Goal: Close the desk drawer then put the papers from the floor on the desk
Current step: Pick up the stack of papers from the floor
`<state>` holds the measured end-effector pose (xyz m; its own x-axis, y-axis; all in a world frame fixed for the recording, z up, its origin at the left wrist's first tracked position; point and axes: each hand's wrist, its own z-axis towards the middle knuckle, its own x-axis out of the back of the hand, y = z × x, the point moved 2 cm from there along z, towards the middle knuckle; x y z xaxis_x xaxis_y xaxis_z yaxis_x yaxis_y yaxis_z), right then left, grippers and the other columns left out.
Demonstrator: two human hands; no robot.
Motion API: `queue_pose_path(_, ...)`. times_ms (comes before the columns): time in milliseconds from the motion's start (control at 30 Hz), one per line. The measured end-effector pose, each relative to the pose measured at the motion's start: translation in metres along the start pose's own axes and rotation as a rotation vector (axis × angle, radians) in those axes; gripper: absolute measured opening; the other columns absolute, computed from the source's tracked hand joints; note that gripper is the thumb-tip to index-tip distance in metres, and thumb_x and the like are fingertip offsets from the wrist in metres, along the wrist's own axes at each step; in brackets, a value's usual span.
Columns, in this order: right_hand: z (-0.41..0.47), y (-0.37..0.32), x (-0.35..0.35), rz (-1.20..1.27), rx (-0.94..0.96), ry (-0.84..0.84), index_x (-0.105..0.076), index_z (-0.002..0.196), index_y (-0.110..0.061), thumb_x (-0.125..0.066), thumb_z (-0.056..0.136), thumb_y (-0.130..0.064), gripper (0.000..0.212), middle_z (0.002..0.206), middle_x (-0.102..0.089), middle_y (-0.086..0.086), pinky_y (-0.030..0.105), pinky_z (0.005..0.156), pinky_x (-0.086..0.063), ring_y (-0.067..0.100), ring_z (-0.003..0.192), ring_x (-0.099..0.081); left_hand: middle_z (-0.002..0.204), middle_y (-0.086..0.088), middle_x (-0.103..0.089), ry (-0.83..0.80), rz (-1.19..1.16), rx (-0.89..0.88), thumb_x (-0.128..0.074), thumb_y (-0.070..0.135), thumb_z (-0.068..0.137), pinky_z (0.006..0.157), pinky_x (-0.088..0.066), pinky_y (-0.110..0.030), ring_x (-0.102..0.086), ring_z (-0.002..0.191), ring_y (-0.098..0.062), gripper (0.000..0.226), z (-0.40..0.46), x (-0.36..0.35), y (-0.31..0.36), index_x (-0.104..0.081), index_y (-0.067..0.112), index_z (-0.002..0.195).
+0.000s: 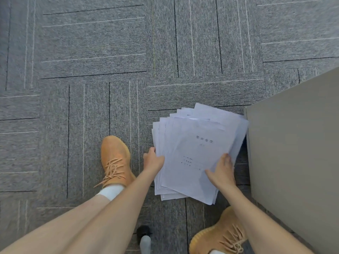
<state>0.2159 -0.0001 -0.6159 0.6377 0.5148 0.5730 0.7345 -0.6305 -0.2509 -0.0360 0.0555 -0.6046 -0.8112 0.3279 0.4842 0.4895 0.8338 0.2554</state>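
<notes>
A loose, fanned stack of white printed papers (194, 149) lies low over the grey carpet, right beside the desk's side panel. My left hand (153, 160) grips the stack's left edge, fingers curled under it. My right hand (222, 173) lies on the lower right of the top sheet, thumb on top and fingers at the edge. The far sheets spread out unevenly. Neither the drawer nor the desk top shows in this view.
A beige desk side panel (293, 143) fills the right of the view, touching the papers' right edge. My orange shoes (115, 160) (220, 237) stand either side of the stack. Grey carpet tiles (91, 52) stretch ahead and left. A small dark object (144, 233) lies near the bottom edge.
</notes>
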Motion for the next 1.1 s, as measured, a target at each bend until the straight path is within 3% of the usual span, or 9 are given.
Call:
queue_pose_path(133,-0.007,-0.004,0.001,0.061,0.143,0.038,-0.013,0.154,-0.016,-0.055,0.090,-0.031,0.078,0.160,-0.028,0.008,0.047,0.116,-0.033,0.028,0.144,-0.032,0.122,-0.008,-0.053,0.019,-0.022,-0.023,-0.054,0.021,0.083,0.081,-0.052,-0.039,-0.058,0.099,-0.029,0.047,0.003,-0.002,-0.003,-0.050,0.020,0.130)
queue_pose_path(233,0.003,-0.003,0.010,0.077,0.025,0.179,-0.014,0.155,-0.008,-0.052,0.094,-0.024,0.074,0.164,-0.013,0.016,0.045,0.122,-0.020,0.033,0.150,-0.016,0.122,-0.008,-0.056,0.034,-0.059,-0.035,-0.058,0.022,0.082,0.084,-0.051,-0.039,-0.059,0.105,-0.030,0.059,0.005,-0.006,-0.003,-0.042,0.022,0.139)
queue_pose_path(400,0.016,0.000,0.011,0.123,-0.075,0.086,0.004,0.154,-0.001,-0.060,0.091,-0.025,0.093,0.163,0.005,0.026,0.048,0.124,-0.004,0.040,0.151,0.002,0.124,-0.009,-0.052,0.009,-0.082,-0.073,-0.051,0.015,0.085,0.092,-0.053,-0.046,-0.059,0.106,-0.030,0.053,0.000,-0.022,0.011,-0.045,0.020,0.137)
queue_pose_path(533,0.014,0.005,0.013,0.200,-0.035,0.193,-0.020,0.148,-0.007,-0.062,0.084,-0.022,0.078,0.155,-0.032,0.020,0.050,0.115,-0.032,0.038,0.141,-0.031,0.129,-0.011,-0.050,-0.047,-0.039,-0.173,-0.049,0.008,0.086,0.092,-0.046,-0.036,-0.053,0.112,-0.028,0.048,-0.011,-0.044,0.032,-0.047,0.015,0.133)
queue_pose_path(633,0.010,0.007,0.024,0.368,-0.100,0.263,-0.026,0.148,-0.016,-0.060,0.087,-0.014,0.070,0.138,-0.054,0.014,0.044,0.095,-0.047,0.037,0.120,-0.053,0.135,-0.016,-0.038,0.105,-0.034,-0.117,-0.051,0.009,0.085,0.097,-0.041,-0.037,-0.045,0.115,-0.030,0.054,-0.016,-0.044,0.034,-0.041,0.010,0.138)
queue_pose_path(767,0.018,0.010,0.030,0.460,-0.196,0.274,-0.022,0.153,-0.010,-0.062,0.089,-0.015,0.076,0.135,-0.054,0.015,0.044,0.095,-0.047,0.034,0.120,-0.053,0.141,-0.017,-0.034,0.131,-0.073,0.038,-0.057,0.015,0.082,0.105,-0.041,-0.045,-0.040,0.128,-0.035,0.065,-0.013,-0.040,0.029,-0.036,0.006,0.143)
queue_pose_path(867,0.023,0.005,0.025,0.463,-0.240,0.230,-0.053,0.125,-0.008,-0.064,0.084,-0.016,0.043,0.118,-0.060,0.019,0.041,0.084,-0.050,0.035,0.102,-0.059,0.135,-0.016,-0.038,0.074,-0.171,0.082,-0.058,0.017,0.079,0.102,-0.045,-0.048,-0.048,0.120,-0.037,0.068,-0.011,-0.043,0.032,-0.035,0.011,0.143)
queue_pose_path(933,0.023,0.002,0.021,0.483,-0.245,0.206,-0.055,0.111,-0.010,-0.065,0.081,-0.017,0.033,0.112,-0.063,0.019,0.043,0.083,-0.052,0.035,0.097,-0.061,0.129,-0.015,-0.040,0.063,-0.173,0.071,-0.057,0.018,0.076,0.100,-0.046,-0.048,-0.049,0.115,-0.036,0.064,-0.011,-0.044,0.033,-0.038,0.015,0.137)
queue_pose_path(1100,0.025,0.003,0.022,0.442,-0.248,0.249,-0.051,0.126,-0.001,-0.063,0.085,-0.008,0.044,0.124,-0.054,0.025,0.039,0.089,-0.046,0.040,0.110,-0.057,0.120,-0.003,-0.037,-0.011,-0.246,0.072,-0.059,0.014,0.079,0.093,-0.050,-0.041,-0.053,0.104,-0.029,0.058,-0.015,-0.043,0.033,-0.036,0.021,0.132)
